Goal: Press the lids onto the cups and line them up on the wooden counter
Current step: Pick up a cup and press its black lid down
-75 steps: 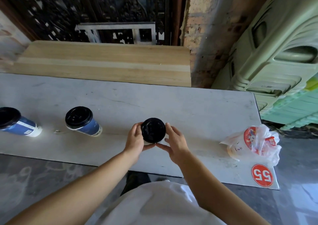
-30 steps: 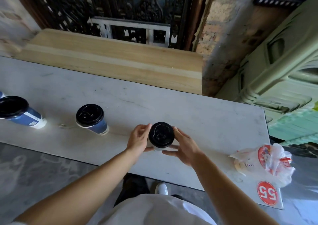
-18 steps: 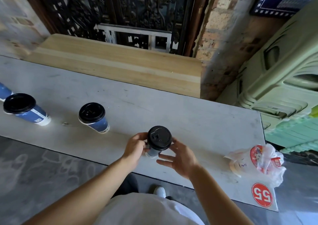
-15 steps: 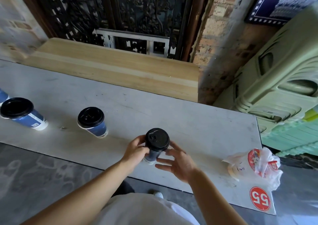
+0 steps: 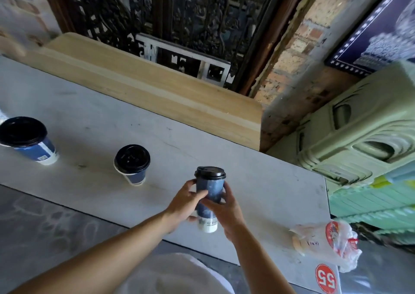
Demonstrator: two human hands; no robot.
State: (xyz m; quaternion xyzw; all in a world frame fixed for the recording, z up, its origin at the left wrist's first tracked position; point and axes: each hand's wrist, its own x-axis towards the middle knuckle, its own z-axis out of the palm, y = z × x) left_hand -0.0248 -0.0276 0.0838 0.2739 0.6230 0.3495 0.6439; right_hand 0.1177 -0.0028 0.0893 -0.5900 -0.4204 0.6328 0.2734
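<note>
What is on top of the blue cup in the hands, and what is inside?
A black lid sits on the blue cup, held by the left hand and right hand. The lid covers the opening, so the contents cannot be seen.

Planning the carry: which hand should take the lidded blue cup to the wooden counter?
Probably the right hand: it grips the blue paper cup with black lid, the light wooden counter lies ahead, and the left hand is nearer the next lidded cup.

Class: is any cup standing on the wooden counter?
No: the far-left cup and middle cup stand on the grey table; left hand and right hand hold the third cup.
</note>
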